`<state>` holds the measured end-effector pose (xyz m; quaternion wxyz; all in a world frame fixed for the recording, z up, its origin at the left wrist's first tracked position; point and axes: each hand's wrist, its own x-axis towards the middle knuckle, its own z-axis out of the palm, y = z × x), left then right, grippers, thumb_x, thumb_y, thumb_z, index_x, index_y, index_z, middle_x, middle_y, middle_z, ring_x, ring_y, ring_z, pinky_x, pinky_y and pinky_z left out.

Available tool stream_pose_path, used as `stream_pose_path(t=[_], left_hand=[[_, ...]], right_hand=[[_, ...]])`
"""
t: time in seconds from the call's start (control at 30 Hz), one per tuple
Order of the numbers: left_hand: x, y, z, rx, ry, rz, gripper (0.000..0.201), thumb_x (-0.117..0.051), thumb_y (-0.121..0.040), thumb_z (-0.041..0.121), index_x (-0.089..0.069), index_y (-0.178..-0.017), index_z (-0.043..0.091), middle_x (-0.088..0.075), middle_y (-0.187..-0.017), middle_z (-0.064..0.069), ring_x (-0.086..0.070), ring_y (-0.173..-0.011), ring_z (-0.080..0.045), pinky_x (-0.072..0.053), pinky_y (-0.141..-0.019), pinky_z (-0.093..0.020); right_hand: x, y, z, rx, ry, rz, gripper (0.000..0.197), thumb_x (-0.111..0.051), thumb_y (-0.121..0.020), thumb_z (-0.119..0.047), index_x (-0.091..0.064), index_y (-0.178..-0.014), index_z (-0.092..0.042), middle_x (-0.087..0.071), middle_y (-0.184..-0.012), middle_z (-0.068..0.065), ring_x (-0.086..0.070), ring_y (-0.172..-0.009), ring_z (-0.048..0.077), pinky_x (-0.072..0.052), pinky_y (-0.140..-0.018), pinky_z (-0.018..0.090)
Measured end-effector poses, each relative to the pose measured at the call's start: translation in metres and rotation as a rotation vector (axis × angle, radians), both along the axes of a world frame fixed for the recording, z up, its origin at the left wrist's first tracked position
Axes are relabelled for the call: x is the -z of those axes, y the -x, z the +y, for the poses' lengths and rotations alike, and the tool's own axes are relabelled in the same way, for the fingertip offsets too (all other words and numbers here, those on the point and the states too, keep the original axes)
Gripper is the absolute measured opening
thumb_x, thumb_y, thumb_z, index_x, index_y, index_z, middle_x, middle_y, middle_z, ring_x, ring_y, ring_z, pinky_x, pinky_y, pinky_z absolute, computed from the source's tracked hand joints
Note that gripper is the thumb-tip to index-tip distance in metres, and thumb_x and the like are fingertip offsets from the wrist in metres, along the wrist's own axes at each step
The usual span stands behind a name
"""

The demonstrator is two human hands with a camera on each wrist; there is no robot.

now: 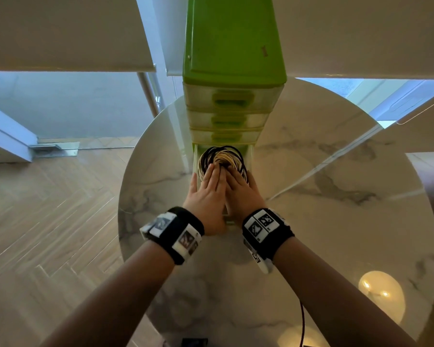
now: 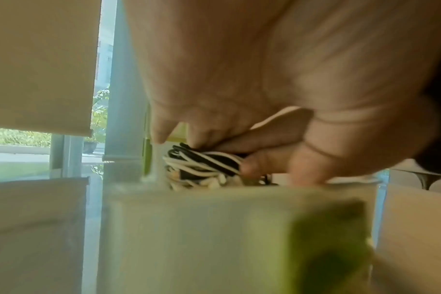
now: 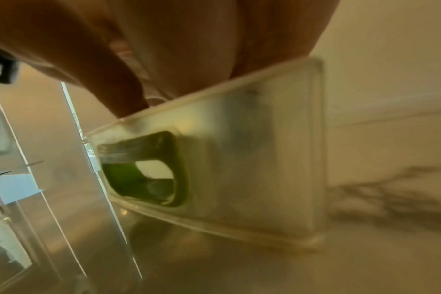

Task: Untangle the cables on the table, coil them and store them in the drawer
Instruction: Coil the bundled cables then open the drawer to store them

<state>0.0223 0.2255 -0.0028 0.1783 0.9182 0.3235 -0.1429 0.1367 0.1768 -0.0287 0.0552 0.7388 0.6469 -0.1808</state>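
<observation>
A coil of black and white cables point(image 1: 226, 156) sits in the pulled-out bottom drawer point(image 1: 251, 159) of a green drawer tower point(image 1: 233, 46). Both hands lie side by side on top of the coil with straight fingers, my left hand point(image 1: 209, 182) on its left half and my right hand point(image 1: 237, 182) on its right half. In the left wrist view the coil point(image 2: 204, 161) stands above the drawer's translucent front point(image 2: 202, 238), with my fingers point(image 2: 202, 135) on it. The right wrist view shows the drawer front point(image 3: 252, 159), its green handle point(image 3: 144, 179) and my right hand point(image 3: 176, 49) reaching over the rim.
The tower stands at the far side of a round marble table point(image 1: 336, 196); its three upper drawers point(image 1: 232, 98) are closed. A thin dark red cord point(image 1: 302, 324) runs to the table's near edge beside a small dark object point(image 1: 194, 343). Wooden floor lies to the left.
</observation>
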Motion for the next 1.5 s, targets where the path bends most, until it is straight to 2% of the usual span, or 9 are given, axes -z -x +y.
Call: stream_pose_path(t=[0.17,0.43,0.6,0.73,1.0,1.07,1.17,1.37,1.5], left_hand=[[0.011,0.001,0.015,0.168,-0.032,0.067,0.145,-0.050,-0.054,0.090,0.028,-0.140,0.003,0.036,-0.144,-0.007,0.027,-0.141,-0.024,0.014,-0.116,-0.044],[0.015,-0.007,0.028,0.192,-0.109,0.015,0.121,-0.064,-0.071,0.049,0.016,-0.145,-0.002,0.013,-0.157,-0.017,0.013,-0.145,-0.027,0.004,-0.119,-0.036],[0.016,-0.004,0.040,0.231,-0.128,0.059,0.119,-0.064,-0.072,0.053,0.012,-0.146,-0.001,0.010,-0.158,-0.016,0.011,-0.146,-0.025,0.006,-0.116,-0.034],[0.014,-0.005,0.041,0.235,-0.131,0.077,0.115,-0.063,-0.074,0.048,0.013,-0.146,-0.001,0.011,-0.158,-0.016,0.012,-0.146,-0.026,0.011,-0.113,-0.032],[0.000,-0.007,0.046,0.225,-0.054,-0.022,0.107,-0.056,-0.075,0.059,-0.001,-0.149,0.004,-0.004,-0.159,-0.011,0.001,-0.147,-0.023,-0.002,-0.120,-0.037],[-0.016,-0.014,0.046,0.245,-0.143,-0.254,0.085,-0.052,-0.078,0.051,-0.026,-0.146,0.006,-0.027,-0.152,-0.011,-0.021,-0.142,-0.026,-0.025,-0.116,-0.044],[-0.038,-0.030,0.049,0.258,-0.402,-0.540,0.058,-0.048,-0.076,0.029,-0.050,-0.130,0.007,-0.047,-0.138,-0.014,-0.038,-0.130,-0.031,-0.043,-0.102,-0.048],[-0.068,-0.061,0.071,0.146,-0.789,-0.649,0.071,-0.056,-0.071,0.007,-0.039,-0.139,0.013,-0.033,-0.149,-0.021,-0.023,-0.139,-0.039,-0.017,-0.110,-0.062],[-0.076,-0.075,0.095,0.001,-0.878,-0.587,0.075,-0.055,-0.073,0.006,-0.029,-0.144,0.007,-0.041,-0.146,-0.012,-0.036,-0.137,-0.029,-0.016,-0.110,-0.059]], right_hand=[[0.004,-0.013,0.003,-0.010,-0.033,0.046,0.062,-0.031,-0.098,-0.036,0.000,-0.148,-0.018,0.001,-0.158,-0.001,0.006,-0.145,0.015,0.003,-0.117,0.038],[0.006,-0.023,0.012,-0.013,-0.129,0.240,0.078,-0.035,-0.084,-0.041,-0.006,-0.148,-0.006,-0.001,-0.157,0.013,0.005,-0.145,0.024,-0.007,-0.119,0.043],[0.001,-0.019,-0.003,-0.072,-0.075,0.161,0.120,-0.043,-0.065,-0.077,0.004,-0.147,-0.003,0.012,-0.156,0.012,0.015,-0.144,0.023,0.003,-0.119,0.039],[0.001,-0.016,0.000,-0.075,-0.026,0.004,0.125,-0.073,-0.066,-0.051,0.012,-0.145,-0.005,0.014,-0.156,0.011,0.014,-0.144,0.023,0.009,-0.116,0.034],[-0.002,-0.010,0.008,-0.050,-0.032,-0.004,0.108,-0.072,-0.070,-0.038,-0.005,-0.147,-0.002,-0.006,-0.155,0.017,-0.006,-0.145,0.030,-0.010,-0.119,0.042],[-0.003,-0.011,0.007,-0.065,-0.076,-0.003,0.097,-0.073,-0.068,-0.033,-0.023,-0.143,0.002,-0.018,-0.151,0.023,-0.015,-0.142,0.035,-0.020,-0.116,0.048],[-0.005,-0.010,0.003,-0.097,-0.030,-0.073,0.091,-0.068,-0.070,-0.044,-0.031,-0.141,-0.001,-0.017,-0.152,0.021,-0.008,-0.143,0.033,-0.010,-0.119,0.043],[-0.003,-0.008,0.003,-0.052,-0.017,-0.061,0.111,-0.070,-0.069,-0.047,-0.004,-0.147,-0.004,-0.003,-0.155,0.017,-0.004,-0.144,0.030,-0.009,-0.119,0.040],[-0.004,-0.008,0.001,-0.050,-0.022,-0.050,0.108,-0.069,-0.072,-0.044,-0.001,-0.147,-0.004,0.002,-0.156,0.017,0.000,-0.144,0.029,-0.004,-0.119,0.038]])
